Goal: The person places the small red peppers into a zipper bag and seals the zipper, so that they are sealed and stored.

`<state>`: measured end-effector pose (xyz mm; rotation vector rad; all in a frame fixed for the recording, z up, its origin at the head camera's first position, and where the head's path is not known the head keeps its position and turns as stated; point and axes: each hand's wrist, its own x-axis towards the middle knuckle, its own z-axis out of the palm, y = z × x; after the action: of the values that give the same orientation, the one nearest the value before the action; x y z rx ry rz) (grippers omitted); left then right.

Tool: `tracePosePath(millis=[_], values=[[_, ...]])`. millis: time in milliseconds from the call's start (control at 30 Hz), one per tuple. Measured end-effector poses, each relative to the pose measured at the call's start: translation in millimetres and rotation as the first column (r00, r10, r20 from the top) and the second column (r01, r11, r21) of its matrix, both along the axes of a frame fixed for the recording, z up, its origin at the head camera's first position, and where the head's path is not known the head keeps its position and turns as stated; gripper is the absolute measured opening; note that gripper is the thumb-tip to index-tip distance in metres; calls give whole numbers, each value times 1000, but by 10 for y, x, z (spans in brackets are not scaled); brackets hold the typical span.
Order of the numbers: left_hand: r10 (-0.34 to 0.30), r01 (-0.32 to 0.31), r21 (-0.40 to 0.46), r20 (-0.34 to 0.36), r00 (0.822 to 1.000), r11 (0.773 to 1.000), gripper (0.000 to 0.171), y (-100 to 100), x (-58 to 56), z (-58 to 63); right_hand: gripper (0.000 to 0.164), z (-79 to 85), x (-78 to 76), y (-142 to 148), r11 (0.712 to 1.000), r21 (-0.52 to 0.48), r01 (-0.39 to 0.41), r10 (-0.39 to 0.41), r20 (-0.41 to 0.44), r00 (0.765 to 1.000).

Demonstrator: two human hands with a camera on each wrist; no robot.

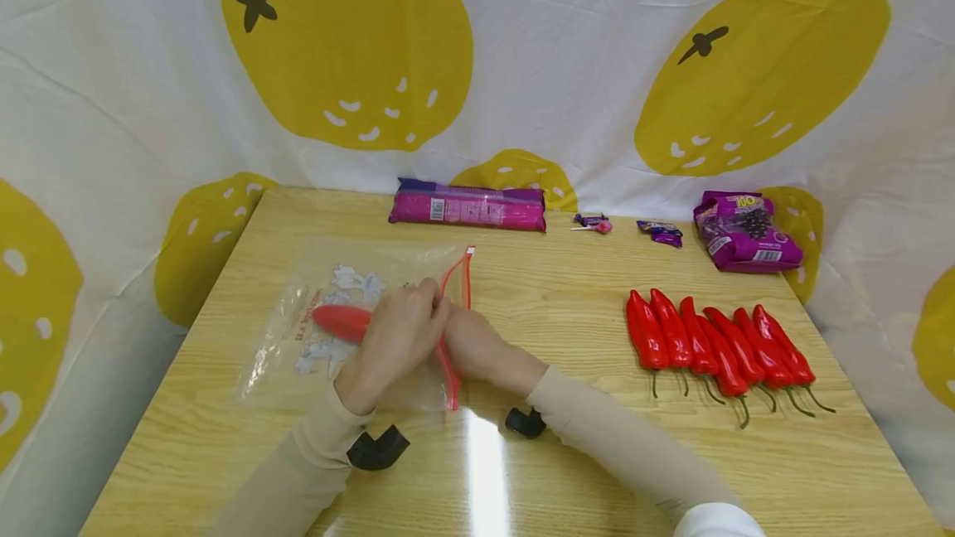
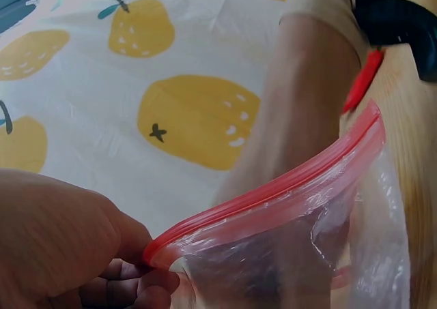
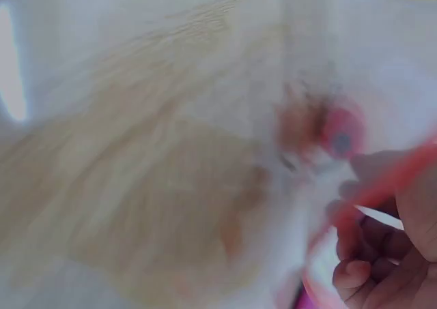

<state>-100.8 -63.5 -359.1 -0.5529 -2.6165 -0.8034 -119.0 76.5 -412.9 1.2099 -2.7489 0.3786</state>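
A clear zip bag (image 1: pixel 278 355) with a red zip edge and grey print lies flat on the table. Inside it is one red pepper (image 1: pixel 339 321), partly behind my left hand (image 1: pixel 399 326). That hand pinches the red zip edge (image 2: pixel 273 189) and lifts the mouth, as the left wrist view shows. My right hand (image 1: pixel 477 346) reaches in at the mouth from the right. In the right wrist view its fingers (image 3: pixel 354 273) are loosely bent with nothing visible between them, and a blurred red end of the pepper (image 3: pixel 341 131) shows beyond them.
Several red peppers (image 1: pixel 716 346) lie in a row at the right, green stems toward me. Along the back are a long purple packet (image 1: pixel 470 205), a pink lollipop (image 1: pixel 600 227), small purple wrapped sweets (image 1: pixel 661 232) and a purple bag (image 1: pixel 748 230). A patterned curtain (image 1: pixel 552 48) hangs behind.
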Motion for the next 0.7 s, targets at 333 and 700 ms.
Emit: tracePosePath(millis=[333,700], values=[[6,-6,3,9,1000,1000,19,-27,-6,31,15,280,240,1203,968,-94,233,-244,-129,961],[23,-24,7,58,998,1000,18,-46,-2,50,32,296,585,2345,659,134,740,-732,-110,672]])
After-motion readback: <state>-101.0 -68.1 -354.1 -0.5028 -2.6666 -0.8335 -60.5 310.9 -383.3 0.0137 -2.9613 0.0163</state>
